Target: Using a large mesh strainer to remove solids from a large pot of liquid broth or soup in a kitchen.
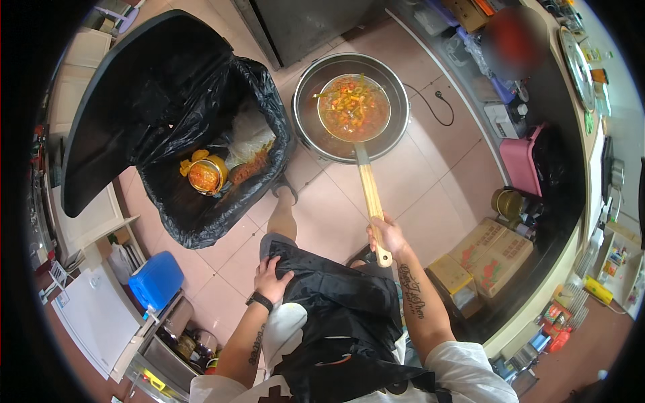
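Note:
My right hand (387, 234) grips the wooden handle of a round strainer or ladle (369, 196). Its head, full of chopped red, orange and green food (350, 106), sits inside the mouth of a large round metal pot (400, 136) with murky liquid in it. My left hand (271, 279) rests on my thigh over a black apron (332, 297), fingers spread and holding nothing. To the left of the pot stands a black bin (216, 229) with a plastic liner and its lid raised. Inside it lie a yellow can of orange-red food (206, 175), reddish scraps and clear plastic.
Cardboard boxes (491, 257) and a pink bin (521, 166) stand under the counter at right. A cable with a plug (439, 95) lies on the tiled floor. A blue jerrycan (157, 279) is on the left, and a dark metal cabinet (312, 25) rises beyond the pot.

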Demonstrator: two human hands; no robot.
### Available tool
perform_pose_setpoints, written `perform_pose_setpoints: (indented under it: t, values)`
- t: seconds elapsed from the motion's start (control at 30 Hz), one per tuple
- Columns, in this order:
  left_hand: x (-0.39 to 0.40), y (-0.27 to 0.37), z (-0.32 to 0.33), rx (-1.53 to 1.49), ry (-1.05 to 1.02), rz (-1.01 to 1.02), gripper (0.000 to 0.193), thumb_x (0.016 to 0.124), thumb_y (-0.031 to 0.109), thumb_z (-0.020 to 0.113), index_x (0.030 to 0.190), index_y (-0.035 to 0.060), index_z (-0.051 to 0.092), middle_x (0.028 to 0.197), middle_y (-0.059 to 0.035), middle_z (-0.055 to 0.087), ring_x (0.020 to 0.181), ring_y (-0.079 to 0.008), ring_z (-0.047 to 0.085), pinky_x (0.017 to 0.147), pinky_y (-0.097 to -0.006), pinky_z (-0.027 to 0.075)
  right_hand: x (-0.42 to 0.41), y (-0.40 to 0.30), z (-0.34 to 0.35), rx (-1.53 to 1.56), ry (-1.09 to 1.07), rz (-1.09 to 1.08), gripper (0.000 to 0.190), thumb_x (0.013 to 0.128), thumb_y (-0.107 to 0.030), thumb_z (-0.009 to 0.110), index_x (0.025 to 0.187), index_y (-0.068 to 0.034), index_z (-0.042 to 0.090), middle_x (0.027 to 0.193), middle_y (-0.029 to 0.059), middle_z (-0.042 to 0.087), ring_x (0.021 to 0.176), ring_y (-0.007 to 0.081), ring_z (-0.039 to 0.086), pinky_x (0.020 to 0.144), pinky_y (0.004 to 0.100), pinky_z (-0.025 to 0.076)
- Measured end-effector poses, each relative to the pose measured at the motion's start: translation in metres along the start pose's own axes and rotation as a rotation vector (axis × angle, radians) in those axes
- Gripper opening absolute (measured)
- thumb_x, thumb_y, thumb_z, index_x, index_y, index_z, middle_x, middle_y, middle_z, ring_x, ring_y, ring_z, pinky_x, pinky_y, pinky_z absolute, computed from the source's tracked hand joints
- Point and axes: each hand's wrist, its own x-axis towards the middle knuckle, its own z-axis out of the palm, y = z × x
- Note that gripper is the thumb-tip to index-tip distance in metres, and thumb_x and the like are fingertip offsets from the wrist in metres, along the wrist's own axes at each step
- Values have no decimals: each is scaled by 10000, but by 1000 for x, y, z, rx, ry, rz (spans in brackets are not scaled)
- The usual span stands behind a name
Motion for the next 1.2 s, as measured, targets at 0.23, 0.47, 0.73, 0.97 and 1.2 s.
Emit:
perform_pose_setpoints:
  t: [0.23,0.47,0.73,0.97,1.2]
  values:
    - [1,-2,-3,-10,-32,-11,704,850,467,693,1426,129,472,1515,-213,375,1370,-422,372,1139,-478,344,3,-4,2,-42,-17,-12,283,990,-158,538,1231,-56,432,768,84,554,538,186,554,456,326,502]
    - [3,-4,-11,-24,-49,-21,703,853,463,692,1429,129,468,1513,-215,375,1372,-420,369,1141,-480,341,-5,-11,7,-40,22,148,248,985,-149,552,1197,-69,451,759,85,581,559,194,574,503,347,527]
    - [13,-2,-24,-29,-28,17,687,841,453,706,1408,126,498,1493,-209,399,1357,-418,386,1129,-483,353,-1,2,18,14,87,122,249,960,-165,572,1161,-35,503,743,74,564,549,172,554,487,336,514]
    - [15,-3,-28,0,-55,17,693,839,439,713,1415,126,488,1492,-207,401,1350,-419,393,1125,-487,356,0,-6,32,68,137,98,301,967,-149,559,1198,28,484,783,81,575,561,178,559,495,327,511]
    - [18,-1,-36,-4,-80,8,686,844,438,707,1411,122,485,1493,-211,394,1357,-423,383,1134,-485,346,-2,-12,39,-52,94,74,279,996,-186,557,1190,-10,462,769,77,562,544,160,550,474,316,496]
